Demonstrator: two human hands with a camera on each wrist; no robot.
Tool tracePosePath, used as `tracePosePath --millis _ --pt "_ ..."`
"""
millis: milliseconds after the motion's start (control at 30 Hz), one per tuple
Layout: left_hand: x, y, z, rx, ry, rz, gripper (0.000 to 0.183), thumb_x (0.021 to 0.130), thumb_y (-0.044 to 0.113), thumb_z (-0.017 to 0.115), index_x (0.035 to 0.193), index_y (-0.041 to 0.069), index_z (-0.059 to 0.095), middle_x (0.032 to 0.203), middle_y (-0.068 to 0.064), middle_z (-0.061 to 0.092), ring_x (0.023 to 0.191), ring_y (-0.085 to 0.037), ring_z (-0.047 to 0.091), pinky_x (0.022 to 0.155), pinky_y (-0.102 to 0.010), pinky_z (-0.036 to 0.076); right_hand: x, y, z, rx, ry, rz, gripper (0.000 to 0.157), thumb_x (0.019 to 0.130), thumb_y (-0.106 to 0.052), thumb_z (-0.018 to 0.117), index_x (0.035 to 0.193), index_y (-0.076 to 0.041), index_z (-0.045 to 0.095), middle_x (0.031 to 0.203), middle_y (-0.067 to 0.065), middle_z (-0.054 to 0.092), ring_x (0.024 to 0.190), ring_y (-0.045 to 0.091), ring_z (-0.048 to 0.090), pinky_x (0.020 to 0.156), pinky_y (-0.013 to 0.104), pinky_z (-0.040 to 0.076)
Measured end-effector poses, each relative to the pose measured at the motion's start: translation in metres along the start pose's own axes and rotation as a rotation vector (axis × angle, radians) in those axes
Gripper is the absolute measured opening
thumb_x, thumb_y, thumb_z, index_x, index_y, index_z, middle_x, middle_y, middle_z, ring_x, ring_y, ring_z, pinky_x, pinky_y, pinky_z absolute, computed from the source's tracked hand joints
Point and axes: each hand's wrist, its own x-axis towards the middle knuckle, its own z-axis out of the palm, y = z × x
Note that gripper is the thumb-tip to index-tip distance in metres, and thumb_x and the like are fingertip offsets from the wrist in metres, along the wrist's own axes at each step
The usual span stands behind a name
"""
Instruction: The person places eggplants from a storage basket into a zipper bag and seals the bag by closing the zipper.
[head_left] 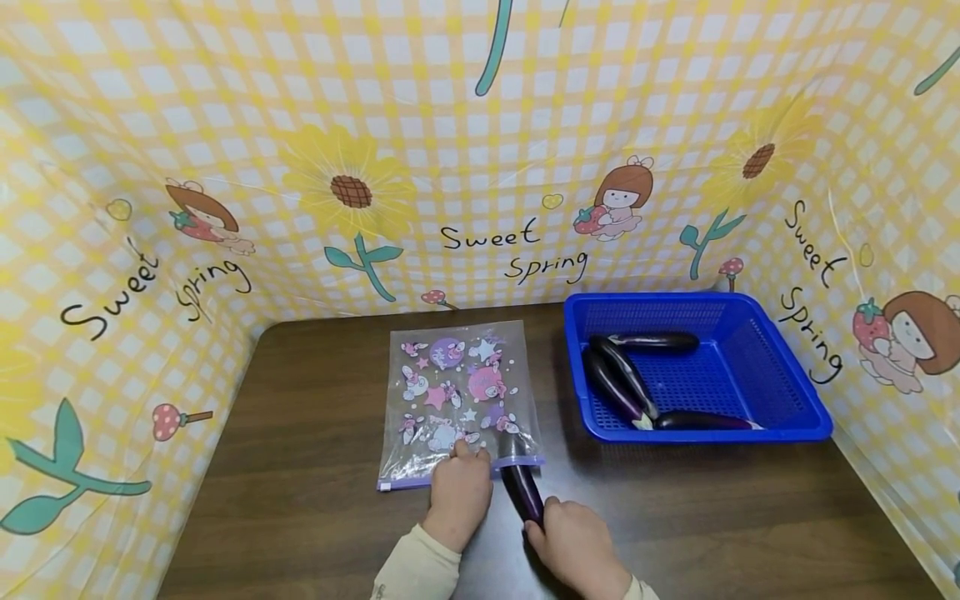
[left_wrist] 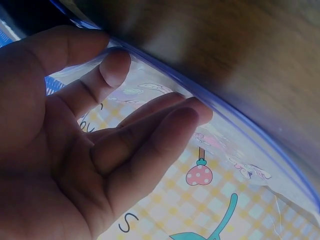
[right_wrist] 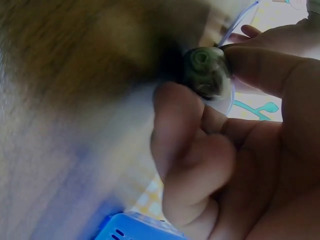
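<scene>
A clear zip bag [head_left: 400,392] with pink and purple cartoon prints lies flat on the table, its purple zip edge [left_wrist: 250,120] facing me. At that edge my left hand [head_left: 460,493] pinches the bag's mouth between thumb and index finger, the other fingers loosely bent. My right hand [head_left: 576,540] grips a dark purple eggplant [head_left: 522,493] by its near, stem end. The eggplant's far end is inside the bag's mouth, seen through the plastic. In the right wrist view its greenish stem cap [right_wrist: 202,59] shows between thumb and fingers.
A blue plastic basket [head_left: 787,400] stands right of the bag, holding several eggplants [head_left: 654,342] toward its left side. The brown wooden table [head_left: 300,433] backs onto a yellow checked cloth [head_left: 480,167] that rises at the back and both sides.
</scene>
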Motion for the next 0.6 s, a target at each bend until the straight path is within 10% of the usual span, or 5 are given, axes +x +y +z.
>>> tracePosePath --millis 600 --pt "0.0 0.0 -0.002 -0.004 -0.051 -0.008 0.01 0.068 0.012 0.069 0.074 0.006 0.064 0.068 -0.013 0.046 0.051 -0.02 0.048 0.037 -0.035 0.038 0.013 0.001 0.01 0.012 0.101 -0.049 0.042 0.08 -0.043 0.069 0.059 -0.014 0.047 0.05 0.0 0.043 0.041 0.021 0.043 0.039 0.037 0.031"
